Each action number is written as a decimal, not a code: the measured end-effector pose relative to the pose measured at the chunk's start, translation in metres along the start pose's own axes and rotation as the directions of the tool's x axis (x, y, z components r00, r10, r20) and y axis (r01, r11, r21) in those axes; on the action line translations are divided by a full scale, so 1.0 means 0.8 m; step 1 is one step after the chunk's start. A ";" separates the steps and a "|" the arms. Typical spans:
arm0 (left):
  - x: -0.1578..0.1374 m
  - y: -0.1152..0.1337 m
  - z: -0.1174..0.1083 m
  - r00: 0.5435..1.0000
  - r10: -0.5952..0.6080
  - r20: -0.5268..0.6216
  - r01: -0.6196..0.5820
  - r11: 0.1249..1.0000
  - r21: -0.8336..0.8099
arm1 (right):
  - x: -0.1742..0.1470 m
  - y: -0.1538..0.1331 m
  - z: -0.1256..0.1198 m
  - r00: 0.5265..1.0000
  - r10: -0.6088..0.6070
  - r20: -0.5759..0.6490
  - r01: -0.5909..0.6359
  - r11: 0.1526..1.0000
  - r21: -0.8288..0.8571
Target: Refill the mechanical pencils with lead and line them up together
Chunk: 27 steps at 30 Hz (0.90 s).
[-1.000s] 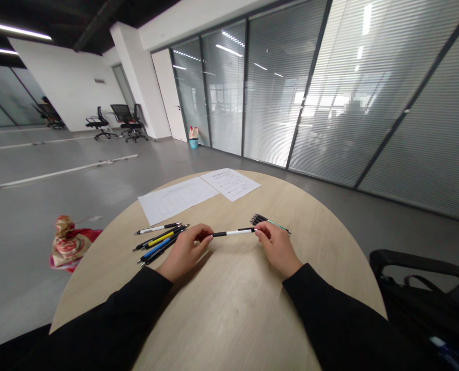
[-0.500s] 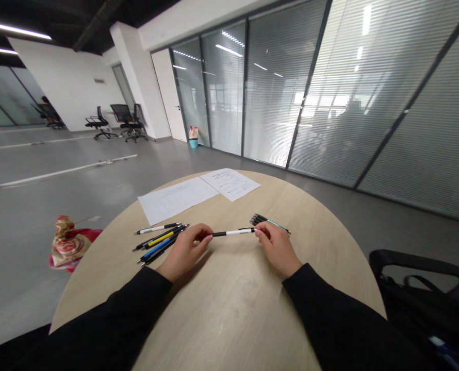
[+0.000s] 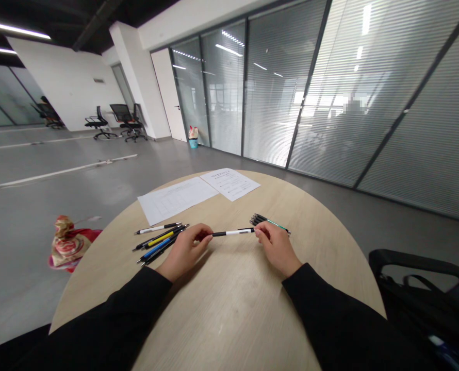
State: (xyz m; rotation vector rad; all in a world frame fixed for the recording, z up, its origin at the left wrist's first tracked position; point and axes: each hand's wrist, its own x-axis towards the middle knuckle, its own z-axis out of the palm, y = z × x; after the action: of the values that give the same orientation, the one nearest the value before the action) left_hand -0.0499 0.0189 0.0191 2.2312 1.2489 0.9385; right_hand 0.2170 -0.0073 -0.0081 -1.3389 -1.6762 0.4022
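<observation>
On the left of the tabletop (image 3: 222, 314), a loose cluster of pens seems to be the part left unsorted: a white pen (image 3: 158, 228) lies a little apart at the far side, a yellow pen (image 3: 161, 238) and a blue pen (image 3: 157, 251) lie slantwise nearer, and dark pens lie among and beside them, some partly covered, so I cannot give a sure count. Beyond this cluster, a wide printed sheet (image 3: 177, 198) lies flat, with a second sheet (image 3: 231, 184) meeting it on the right; no hand is on either. Just right of the cluster, the left hand (image 3: 187, 248) has its fingertips pinched on the dark end of a black-and-white pen (image 3: 235, 232). That pen spans the gap between the two hands, roughly level, in the middle of the tabletop; whether it touches the surface is hard to tell. At its other end, beside the clip, the right hand (image 3: 276, 246) pinches it too, so this pen's turn looks unfinished, neither of the hands having let go. Just beyond the right hand, black pens (image 3: 257, 219) and one with a green barrel (image 3: 279, 225) lie close together, partly hidden; this tidier group may be the finished share, which would put the work partway through.
</observation>
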 end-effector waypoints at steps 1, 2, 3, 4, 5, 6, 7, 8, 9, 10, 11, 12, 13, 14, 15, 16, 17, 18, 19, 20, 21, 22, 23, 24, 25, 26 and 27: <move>0.000 0.000 0.000 1.000 0.002 -0.001 -0.002 1.000 -0.002 | 0.000 0.000 0.000 1.000 -0.002 -0.002 0.002 1.000 -0.001; 0.000 0.000 0.000 1.000 0.003 -0.003 -0.003 1.000 -0.002 | 0.000 -0.001 0.000 1.000 -0.005 -0.002 0.005 1.000 -0.001; 0.000 0.000 0.000 1.000 0.005 -0.004 -0.005 1.000 -0.002 | 0.000 -0.001 0.000 1.000 -0.009 -0.002 0.009 1.000 -0.001; 0.000 0.000 0.000 1.000 0.006 -0.004 -0.006 1.000 -0.002 | 0.000 -0.001 -0.001 1.000 -0.013 -0.002 0.013 1.000 -0.003; 0.001 0.000 0.000 1.000 0.006 -0.002 -0.006 1.000 -0.003 | 0.000 -0.002 -0.001 1.000 -0.017 -0.001 0.017 1.000 -0.004; 0.001 0.000 0.000 1.000 0.005 0.000 -0.005 1.000 -0.004 | 0.000 -0.002 -0.001 1.000 -0.020 -0.001 0.020 1.000 -0.006; 0.001 0.000 0.000 1.000 0.003 0.000 -0.003 1.000 -0.004 | 0.000 -0.002 -0.001 1.000 -0.023 0.000 0.023 1.000 -0.008; 0.001 -0.001 0.000 1.000 0.002 0.002 -0.002 1.000 -0.005 | 0.000 -0.002 -0.001 1.000 -0.025 0.001 0.025 1.000 -0.008; 0.001 -0.001 0.001 1.000 0.000 0.003 0.000 1.000 -0.006 | 0.000 -0.002 -0.001 1.000 -0.028 0.001 0.028 1.000 -0.007; 0.001 -0.001 0.001 1.000 0.000 0.004 0.000 1.000 -0.005 | 0.000 -0.001 -0.001 1.000 -0.029 0.003 0.029 1.000 -0.007; 0.001 -0.001 0.001 1.000 0.000 0.004 0.000 1.000 -0.004 | 0.000 -0.001 -0.001 1.000 -0.031 0.005 0.031 1.000 -0.007; 0.001 -0.001 0.001 1.000 0.002 0.004 -0.002 1.000 -0.002 | 0.000 -0.001 -0.001 0.999 -0.032 0.008 0.032 0.999 -0.006; 0.001 -0.001 0.001 1.000 0.003 0.004 -0.003 1.000 0.001 | 0.000 -0.001 -0.001 0.999 -0.032 0.012 0.032 0.999 -0.006; 0.001 0.000 0.001 1.000 0.004 0.003 -0.004 1.000 0.006 | 0.000 0.000 -0.001 0.999 -0.031 0.013 0.032 0.999 -0.007; 0.001 0.001 0.000 1.000 0.004 0.001 -0.004 1.000 0.010 | 0.000 0.000 -0.001 0.999 -0.032 0.015 0.032 0.999 -0.007; 0.001 0.001 0.000 1.000 0.003 0.001 -0.003 1.000 0.014 | 0.000 -0.001 -0.001 0.999 -0.031 0.015 0.031 0.999 -0.008; 0.001 0.002 0.000 1.000 0.003 0.001 -0.003 1.000 0.016 | 0.000 -0.001 -0.001 0.999 -0.029 0.016 0.029 1.000 -0.010; 0.000 0.002 0.000 1.000 0.002 0.001 -0.002 1.000 0.017 | 0.000 -0.001 -0.001 1.000 -0.027 0.016 0.027 1.000 -0.012; 0.000 0.002 0.000 1.000 0.002 0.002 -0.002 1.000 0.018 | 0.000 -0.001 -0.001 1.000 -0.026 0.017 0.026 1.000 -0.014; 0.000 0.001 0.000 1.000 0.002 0.004 -0.002 1.000 0.017 | 0.000 -0.002 -0.001 1.000 -0.025 0.018 0.025 1.000 -0.015; 0.000 0.001 0.000 1.000 0.002 0.005 -0.003 1.000 0.015 | 0.000 -0.002 -0.001 0.999 -0.025 0.020 0.025 1.000 -0.015; 0.000 0.000 0.000 1.000 0.002 0.007 -0.002 1.000 0.013 | 0.000 -0.002 -0.001 0.999 -0.027 0.020 0.027 1.000 -0.013; 0.000 -0.001 0.000 1.000 0.002 0.009 -0.002 1.000 0.011 | 0.000 -0.003 -0.002 0.999 -0.030 0.021 0.030 0.999 -0.011; 0.001 -0.001 0.000 1.000 0.002 0.010 -0.002 1.000 0.008 | 0.001 -0.003 -0.002 0.999 -0.031 0.022 0.031 0.999 -0.009; 0.001 -0.001 0.000 1.000 0.002 0.011 -0.002 1.000 0.005 | 0.001 -0.004 -0.002 0.999 -0.032 0.022 0.032 0.999 -0.007; 0.001 -0.001 0.000 1.000 0.001 0.010 -0.001 1.000 0.003 | 0.001 -0.005 -0.002 0.999 -0.033 0.021 0.033 0.999 -0.007; 0.001 -0.001 0.000 1.000 0.001 0.009 -0.001 1.000 0.000 | 0.001 -0.005 -0.002 0.999 -0.034 0.020 0.035 0.999 -0.008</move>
State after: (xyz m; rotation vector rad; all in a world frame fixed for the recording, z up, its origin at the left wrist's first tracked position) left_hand -0.0501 0.0200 0.0186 2.2341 1.2445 0.9281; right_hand 0.2159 -0.0088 -0.0041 -1.3137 -1.7167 0.3904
